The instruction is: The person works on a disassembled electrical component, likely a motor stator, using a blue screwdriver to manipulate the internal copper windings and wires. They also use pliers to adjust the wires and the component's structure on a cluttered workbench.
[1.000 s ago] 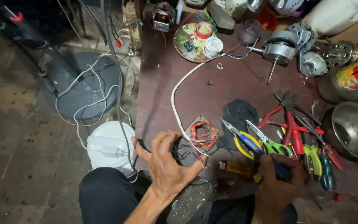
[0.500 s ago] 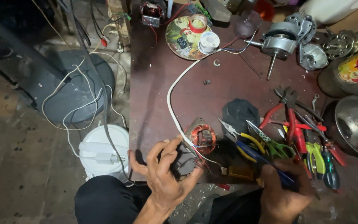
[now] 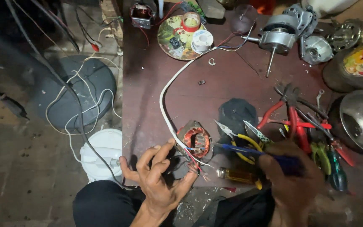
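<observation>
The left hand [image 3: 158,183] sits at the near edge of the bench [image 3: 148,96], fingers spread and curled half open around thin coloured leads [image 3: 194,162]; whether it pinches any of them I cannot tell. Those leads run to a small motor stator with a copper winding [image 3: 195,141], which lies on the bench just beyond the fingertips, with a white cable [image 3: 164,105] running past its left side.

The right hand [image 3: 293,178] is blurred and wrapped around the dark blue handle of a tool [image 3: 248,150] whose thin shaft points left toward the stator. Under it lie yellow-handled pliers [image 3: 244,143] and an amber-handled screwdriver [image 3: 236,175]; red-handled pliers [image 3: 288,117] are heaped farther right. A fan motor with its shaft out [image 3: 276,40] stands at the far side, and a white bucket [image 3: 101,155] sits on the floor to the left.

The risk I see is the tip slipping: the leads are fine and loosely held, so a slip could nick the winding or jab the left fingers close by. The stator also lies near the bench edge, and a tug on the leads could drag it off.
</observation>
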